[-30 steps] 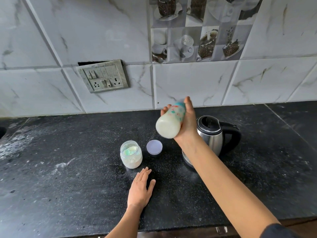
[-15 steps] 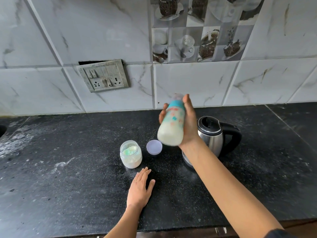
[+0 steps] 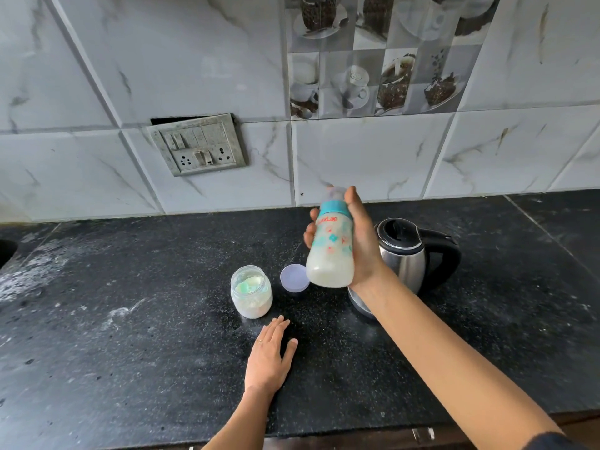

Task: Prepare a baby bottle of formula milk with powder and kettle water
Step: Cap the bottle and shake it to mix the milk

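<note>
My right hand (image 3: 363,241) grips a baby bottle (image 3: 331,248) above the counter, nearly upright. The bottle has a teal ring, a clear teat and coloured prints, and white milk fills its lower part. Behind my hand stands a steel kettle (image 3: 406,254) with a black lid and handle. An open jar of formula powder (image 3: 251,295) with a pale green scoop inside sits left of the bottle. Its lilac lid (image 3: 293,277) lies beside it. My left hand (image 3: 271,355) rests flat on the black counter (image 3: 130,336), in front of the jar, holding nothing.
A tiled wall with a switch and socket plate (image 3: 198,144) rises behind the counter. White powder dust streaks the counter's left side (image 3: 35,267). A dark sink opening (image 3: 5,253) shows at the far left edge. The counter's front edge runs along the bottom.
The bottle has swung from tilted with its base towards me to nearly upright, and it sits slightly lower. My left hand has stayed flat in the same place.
</note>
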